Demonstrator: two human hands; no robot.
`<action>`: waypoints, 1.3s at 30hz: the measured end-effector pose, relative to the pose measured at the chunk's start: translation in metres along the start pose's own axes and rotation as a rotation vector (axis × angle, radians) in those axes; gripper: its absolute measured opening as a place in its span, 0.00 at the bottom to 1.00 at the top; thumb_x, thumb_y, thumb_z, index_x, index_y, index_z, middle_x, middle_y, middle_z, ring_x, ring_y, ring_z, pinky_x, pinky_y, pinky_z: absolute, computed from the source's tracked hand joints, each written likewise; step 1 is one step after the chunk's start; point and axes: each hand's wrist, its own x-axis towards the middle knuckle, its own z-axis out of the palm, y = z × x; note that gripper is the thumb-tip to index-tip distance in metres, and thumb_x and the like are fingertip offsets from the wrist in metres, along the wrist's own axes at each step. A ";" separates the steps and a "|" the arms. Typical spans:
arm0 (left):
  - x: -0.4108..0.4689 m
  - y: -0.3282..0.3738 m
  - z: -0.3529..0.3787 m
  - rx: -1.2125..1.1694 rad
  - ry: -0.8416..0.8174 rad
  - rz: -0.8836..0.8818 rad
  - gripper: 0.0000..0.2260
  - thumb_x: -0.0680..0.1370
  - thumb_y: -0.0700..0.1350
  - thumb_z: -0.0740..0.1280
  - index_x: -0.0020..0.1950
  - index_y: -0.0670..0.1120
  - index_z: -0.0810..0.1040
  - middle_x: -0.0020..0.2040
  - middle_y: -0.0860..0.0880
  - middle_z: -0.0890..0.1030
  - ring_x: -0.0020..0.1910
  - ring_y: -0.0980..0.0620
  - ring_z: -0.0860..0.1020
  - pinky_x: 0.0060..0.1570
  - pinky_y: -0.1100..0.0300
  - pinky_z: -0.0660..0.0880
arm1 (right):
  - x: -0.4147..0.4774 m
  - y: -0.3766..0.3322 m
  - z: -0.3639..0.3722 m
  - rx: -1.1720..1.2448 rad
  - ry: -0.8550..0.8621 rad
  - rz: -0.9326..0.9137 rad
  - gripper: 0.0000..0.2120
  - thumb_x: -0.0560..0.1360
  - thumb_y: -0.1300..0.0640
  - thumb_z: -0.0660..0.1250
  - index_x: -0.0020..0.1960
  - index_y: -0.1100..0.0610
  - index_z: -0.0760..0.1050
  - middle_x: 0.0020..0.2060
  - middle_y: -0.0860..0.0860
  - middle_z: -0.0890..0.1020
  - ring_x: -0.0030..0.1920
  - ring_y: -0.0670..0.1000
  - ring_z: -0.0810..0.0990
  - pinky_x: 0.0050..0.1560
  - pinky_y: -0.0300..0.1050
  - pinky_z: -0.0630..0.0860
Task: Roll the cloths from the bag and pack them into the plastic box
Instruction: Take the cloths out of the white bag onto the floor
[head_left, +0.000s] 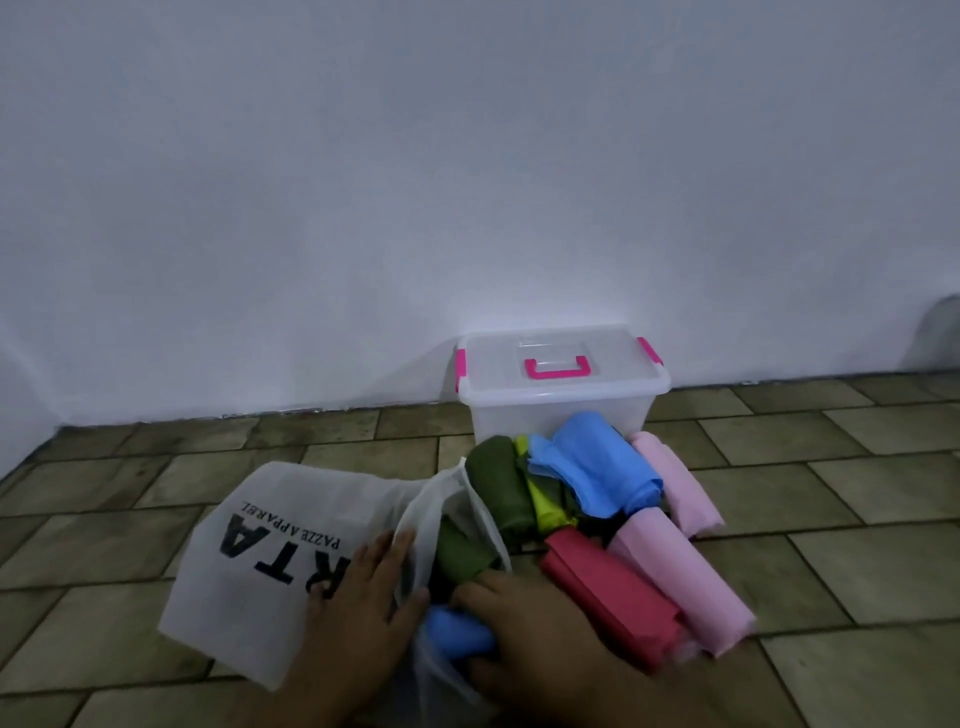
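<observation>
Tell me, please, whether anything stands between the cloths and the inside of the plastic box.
Yes: the clear lid sits on the plastic box, covering its opening. The right hand grips a blue cloth at the mouth of the bag.

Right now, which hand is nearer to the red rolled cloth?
Right. The right hand lies directly beside the red rolled cloth while holding a blue cloth. The left hand rests farther off, on the white bag.

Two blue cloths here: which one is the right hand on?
The blue cloth in the mouth of the bag, under the right hand; the other blue cloth lies untouched by the plastic box.
</observation>
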 end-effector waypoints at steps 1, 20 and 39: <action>0.001 0.000 0.000 -0.033 -0.002 -0.003 0.25 0.79 0.64 0.49 0.69 0.70 0.36 0.78 0.61 0.45 0.76 0.57 0.47 0.73 0.41 0.44 | -0.003 0.005 -0.008 0.078 0.030 0.023 0.20 0.68 0.47 0.66 0.60 0.44 0.73 0.53 0.44 0.77 0.52 0.46 0.76 0.53 0.44 0.72; 0.008 0.013 0.024 0.071 -0.049 -0.051 0.30 0.78 0.66 0.47 0.74 0.64 0.34 0.78 0.57 0.39 0.76 0.53 0.40 0.70 0.38 0.39 | -0.019 0.141 -0.075 0.459 0.803 0.967 0.11 0.68 0.55 0.74 0.47 0.51 0.74 0.41 0.54 0.80 0.37 0.54 0.78 0.39 0.48 0.73; 0.005 0.011 0.025 0.074 -0.042 -0.064 0.31 0.77 0.67 0.47 0.74 0.63 0.34 0.78 0.57 0.40 0.77 0.52 0.40 0.70 0.37 0.39 | -0.001 0.001 -0.026 -0.104 -0.092 0.290 0.21 0.67 0.36 0.64 0.54 0.45 0.64 0.48 0.47 0.75 0.46 0.50 0.76 0.42 0.45 0.71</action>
